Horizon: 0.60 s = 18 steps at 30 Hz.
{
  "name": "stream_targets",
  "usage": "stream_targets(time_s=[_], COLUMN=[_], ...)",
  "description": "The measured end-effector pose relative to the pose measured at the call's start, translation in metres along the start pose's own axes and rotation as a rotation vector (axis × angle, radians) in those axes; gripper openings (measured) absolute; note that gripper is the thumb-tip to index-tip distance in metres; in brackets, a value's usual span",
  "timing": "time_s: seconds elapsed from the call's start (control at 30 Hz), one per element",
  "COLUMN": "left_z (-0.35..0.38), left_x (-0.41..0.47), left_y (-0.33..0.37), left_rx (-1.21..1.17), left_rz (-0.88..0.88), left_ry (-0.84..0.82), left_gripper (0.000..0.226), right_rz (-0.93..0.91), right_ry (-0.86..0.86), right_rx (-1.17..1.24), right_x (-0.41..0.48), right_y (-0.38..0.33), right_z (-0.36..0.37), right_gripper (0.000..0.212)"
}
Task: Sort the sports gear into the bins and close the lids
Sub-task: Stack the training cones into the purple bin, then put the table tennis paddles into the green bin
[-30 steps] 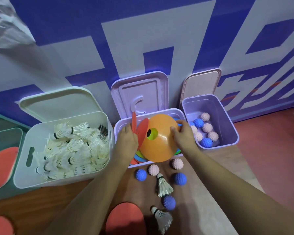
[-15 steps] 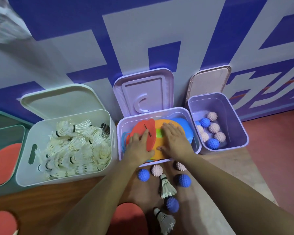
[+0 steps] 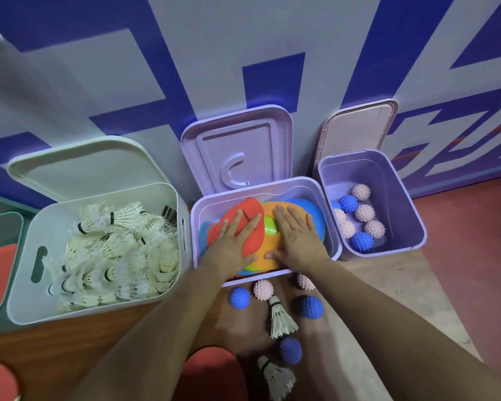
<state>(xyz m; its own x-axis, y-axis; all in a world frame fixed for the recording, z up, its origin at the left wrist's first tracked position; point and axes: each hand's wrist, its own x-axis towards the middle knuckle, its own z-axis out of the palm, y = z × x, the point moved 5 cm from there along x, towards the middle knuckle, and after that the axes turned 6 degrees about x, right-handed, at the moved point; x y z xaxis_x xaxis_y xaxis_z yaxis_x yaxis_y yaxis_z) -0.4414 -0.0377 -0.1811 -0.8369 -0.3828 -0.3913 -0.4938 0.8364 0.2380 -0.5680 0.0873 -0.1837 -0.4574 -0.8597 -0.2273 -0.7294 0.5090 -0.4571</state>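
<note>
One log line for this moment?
left hand, right hand flat on disc cones | middle bin lid open | spiky balls, shuttlecocks on floor

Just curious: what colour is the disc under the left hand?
Red-orange; the disc shows clearest in the head view.

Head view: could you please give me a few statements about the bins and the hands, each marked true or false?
1. The left hand and right hand lie flat on the discs in the middle bin. True.
2. The middle bin's lid is closed. False: it stands open against the wall.
3. The white bin holds shuttlecocks. True.
4. Every ball is already binned. False: loose spiky balls lie on the floor in front of the middle bin.
5. The right bin holds paddles. False: it holds pink and blue balls.
</note>
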Motion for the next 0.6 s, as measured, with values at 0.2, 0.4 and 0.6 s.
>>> stream_targets(time_s=[0.2, 0.4, 0.6], left_z=[0.012, 0.015, -0.033], left_x=[-0.003, 0.0, -0.031], left_y=[0.016, 0.017, 0.002], left_rx=[-0.089, -0.093, -0.246], left_rz=[-0.135, -0.144, -0.057], left_ry=[-0.032, -0.043, 0.028], left_gripper=[0.087, 0.079, 0.079], right_rz=[0.019, 0.034, 0.066], right_ry=[-0.039, -0.032, 0.055], right_rx=[-0.004, 0.015, 0.103], right_x=[0.005, 0.002, -0.022], right_y=[0.001, -0.004, -0.032], right_z=[0.001, -0.004, -0.029], right_gripper=[0.1, 0.101, 0.09])
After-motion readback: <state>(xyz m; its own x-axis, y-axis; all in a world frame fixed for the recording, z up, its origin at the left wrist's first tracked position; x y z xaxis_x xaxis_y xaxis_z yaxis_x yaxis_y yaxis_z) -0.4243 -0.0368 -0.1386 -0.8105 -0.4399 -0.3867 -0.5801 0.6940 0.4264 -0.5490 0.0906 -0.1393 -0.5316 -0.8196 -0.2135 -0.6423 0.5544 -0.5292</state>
